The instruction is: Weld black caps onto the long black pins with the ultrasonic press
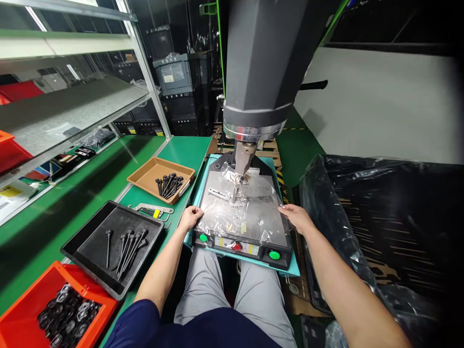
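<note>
A clear, crinkled plastic film (217,220) is spread over the metal base plate (263,220) of a bench machine. My left hand (191,217) is closed in a pinch at the film's left edge, and my right hand (296,216) pinches its right edge. Above the middle of the plate hangs the machine's grey horn (244,157), its lower end close over a small metal fixture (236,191). Glare and folds in the film hide the fixture's details. On the base's front face are a green button (203,238) at each end and a red button (236,246) between them.
To the left, a brown tray (143,180) and a black tray (89,244) hold long black screw-like parts. Hex keys (154,210) lie between them. A red bin (18,316) contains small black parts. A black-lined container (340,241) stands to the right.
</note>
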Demonstrator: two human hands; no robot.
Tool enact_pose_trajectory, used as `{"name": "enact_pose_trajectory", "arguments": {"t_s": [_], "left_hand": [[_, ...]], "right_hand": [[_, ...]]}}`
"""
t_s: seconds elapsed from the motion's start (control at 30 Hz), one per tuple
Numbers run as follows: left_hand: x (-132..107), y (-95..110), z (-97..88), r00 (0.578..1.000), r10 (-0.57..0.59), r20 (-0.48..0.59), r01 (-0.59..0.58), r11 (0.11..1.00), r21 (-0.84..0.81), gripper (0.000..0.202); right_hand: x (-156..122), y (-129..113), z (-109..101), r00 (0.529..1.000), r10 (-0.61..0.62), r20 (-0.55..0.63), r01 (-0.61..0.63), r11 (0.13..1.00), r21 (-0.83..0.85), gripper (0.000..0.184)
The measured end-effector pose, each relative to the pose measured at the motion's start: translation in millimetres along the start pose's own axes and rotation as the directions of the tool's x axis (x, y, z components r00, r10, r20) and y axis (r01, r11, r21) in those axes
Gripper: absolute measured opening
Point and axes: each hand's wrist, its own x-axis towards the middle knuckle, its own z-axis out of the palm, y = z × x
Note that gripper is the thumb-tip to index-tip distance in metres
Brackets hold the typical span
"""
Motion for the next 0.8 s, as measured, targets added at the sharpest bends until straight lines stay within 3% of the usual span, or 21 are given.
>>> {"name": "enact_pose_trajectory", "arguments": {"t_s": [0.17,0.23,0.37,0.57,0.67,0.8], "left_hand": [[-18,12,-6.2,0.998,0.000,-0.069,-0.005,0.997,-0.075,0.030],[-28,21,-11.6,0.996,-0.040,-0.080,0.023,0.980,-0.200,0.036],[-52,39,-22.0,0.985,-0.171,-0.002,0.154,0.894,-0.422,0.043],[-80,44,-24.4,0.968,-0.247,0.049,0.251,0.924,-0.287,0.036],[-89,38,-23.5,0.954,-0.298,0.039,0.299,0.924,-0.239,0.034],[-97,20,-25.7,0.945,-0.321,-0.059,0.310,0.940,-0.144,0.028]], "right_hand": [[-60,-6,-17,0.998,0.061,-0.002,-0.061,0.994,0.091,0.043],[-96,-3,-24,0.995,0.100,0.000,-0.099,0.986,0.134,0.046],[-174,13,-33,0.981,0.193,0.034,-0.195,0.943,0.270,0.052],[-256,40,-28,0.948,0.317,0.001,-0.297,0.886,0.355,0.060],[-275,52,-20,0.934,0.357,-0.029,-0.320,0.869,0.378,0.060],[-281,67,-5,0.909,0.417,-0.013,-0.383,0.848,0.367,0.060]]}}
